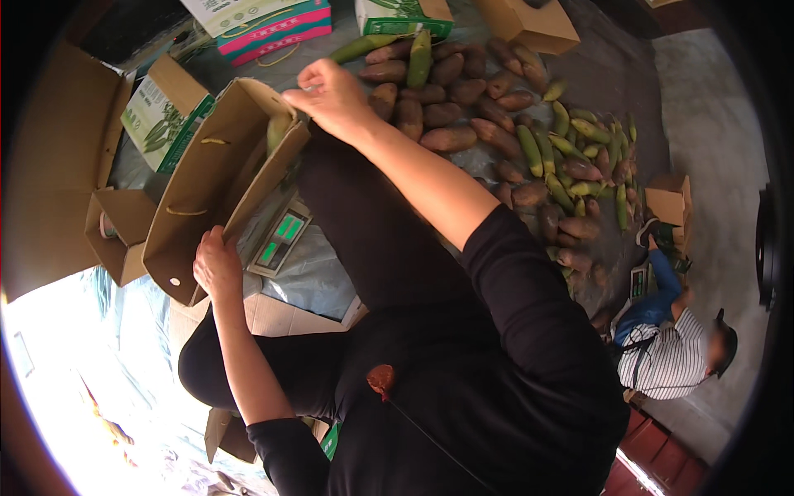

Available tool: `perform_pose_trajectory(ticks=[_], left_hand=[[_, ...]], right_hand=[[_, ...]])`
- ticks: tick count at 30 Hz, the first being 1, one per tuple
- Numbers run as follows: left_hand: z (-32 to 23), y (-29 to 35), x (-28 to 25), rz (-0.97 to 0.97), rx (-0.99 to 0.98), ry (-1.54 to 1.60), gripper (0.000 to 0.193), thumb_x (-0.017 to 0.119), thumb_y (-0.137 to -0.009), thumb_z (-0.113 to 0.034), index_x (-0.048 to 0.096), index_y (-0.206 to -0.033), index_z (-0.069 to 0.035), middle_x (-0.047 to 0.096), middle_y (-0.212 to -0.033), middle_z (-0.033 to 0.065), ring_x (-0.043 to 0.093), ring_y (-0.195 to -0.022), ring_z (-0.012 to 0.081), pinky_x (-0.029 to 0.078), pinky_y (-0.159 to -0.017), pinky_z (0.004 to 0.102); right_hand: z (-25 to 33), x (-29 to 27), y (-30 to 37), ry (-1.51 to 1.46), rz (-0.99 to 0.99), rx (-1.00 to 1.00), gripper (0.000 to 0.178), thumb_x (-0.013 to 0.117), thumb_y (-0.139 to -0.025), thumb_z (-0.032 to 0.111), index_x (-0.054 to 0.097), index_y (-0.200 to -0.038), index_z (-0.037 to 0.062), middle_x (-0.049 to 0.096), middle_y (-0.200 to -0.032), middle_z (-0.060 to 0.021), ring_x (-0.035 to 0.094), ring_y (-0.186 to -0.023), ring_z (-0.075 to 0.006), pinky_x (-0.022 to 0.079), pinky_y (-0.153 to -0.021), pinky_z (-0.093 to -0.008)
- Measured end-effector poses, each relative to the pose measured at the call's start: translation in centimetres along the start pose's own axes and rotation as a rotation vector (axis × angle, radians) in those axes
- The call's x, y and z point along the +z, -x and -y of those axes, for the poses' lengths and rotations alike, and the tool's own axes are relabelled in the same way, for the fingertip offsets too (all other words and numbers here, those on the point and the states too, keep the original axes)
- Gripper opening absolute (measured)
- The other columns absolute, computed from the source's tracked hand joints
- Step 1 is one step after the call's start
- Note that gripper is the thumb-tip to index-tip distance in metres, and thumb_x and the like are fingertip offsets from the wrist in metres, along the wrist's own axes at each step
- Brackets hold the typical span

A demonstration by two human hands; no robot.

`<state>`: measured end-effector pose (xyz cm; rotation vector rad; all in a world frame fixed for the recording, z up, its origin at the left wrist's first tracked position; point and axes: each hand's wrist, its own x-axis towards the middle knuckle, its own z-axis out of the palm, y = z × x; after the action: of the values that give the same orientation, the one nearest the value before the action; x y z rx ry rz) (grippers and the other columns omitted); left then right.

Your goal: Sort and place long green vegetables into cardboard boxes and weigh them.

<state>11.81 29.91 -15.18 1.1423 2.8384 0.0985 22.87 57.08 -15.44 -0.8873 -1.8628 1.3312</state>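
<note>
A long open cardboard carton (204,161) lies slanted in front of me at the left. One pale green elongated vegetable (278,132) shows inside its far end. My left hand (218,263) is closed on the near corner of the carton's side wall. Over the far end is my right hand (333,97), its fingers bent and apart from the thumb, with the thumb by the carton's rim. No object shows in that hand. Just right of the carton is a scale (281,238) with a lit green display, partly covered by the carton.
Brown-purple tubers (451,136) and long green vegetables (571,149) lie heaped at right. Printed boxes (273,33) stand at the far side, another carton (168,112) at left. A small open box (124,231) is beside mine. Another person (670,355) works at far right.
</note>
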Motion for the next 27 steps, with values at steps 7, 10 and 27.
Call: perform_pose_trajectory(ticks=[7, 10, 27], left_hand=[[0.6, 0.0, 0.1, 0.017, -0.018, -0.014, 0.021, 0.067, -0.080, -0.016, 0.061, -0.098, -0.007, 0.063, -0.095, 0.0117, 0.062, -0.088, 0.0343, 0.050, -0.072, 0.0450], [-0.3, -0.7, 0.2, 0.028, 0.014, 0.022, 0.022, 0.066, -0.081, -0.015, 0.060, -0.100, -0.006, 0.063, -0.097, 0.0122, 0.061, -0.089, 0.0350, 0.049, -0.073, 0.0449], [3.1, -0.6, 2.5, -0.092, 0.144, 0.186, 0.016, 0.060, -0.080, -0.006, 0.056, -0.092, 0.005, 0.057, -0.085, 0.0200, 0.057, -0.077, 0.0372, 0.045, -0.068, 0.0423]], right_hand=[[-10.7, -12.7, 4.4, 0.271, -0.109, 0.201, 0.032, 0.073, -0.075, 0.026, 0.064, -0.097, 0.0045, 0.068, -0.089, -0.0106, 0.066, -0.083, -0.0233, 0.051, -0.075, -0.0343], [-18.0, -17.9, 9.0, 0.352, -0.091, 0.376, 0.027, 0.070, -0.075, 0.025, 0.064, -0.093, 0.0045, 0.068, -0.089, -0.0127, 0.066, -0.085, -0.0273, 0.051, -0.076, -0.0373], [-20.1, -7.5, 18.3, 0.663, 0.439, 0.265, 0.026, 0.072, -0.075, 0.027, 0.063, -0.093, 0.0106, 0.064, -0.094, -0.0092, 0.059, -0.095, -0.0294, 0.045, -0.077, -0.0435]])
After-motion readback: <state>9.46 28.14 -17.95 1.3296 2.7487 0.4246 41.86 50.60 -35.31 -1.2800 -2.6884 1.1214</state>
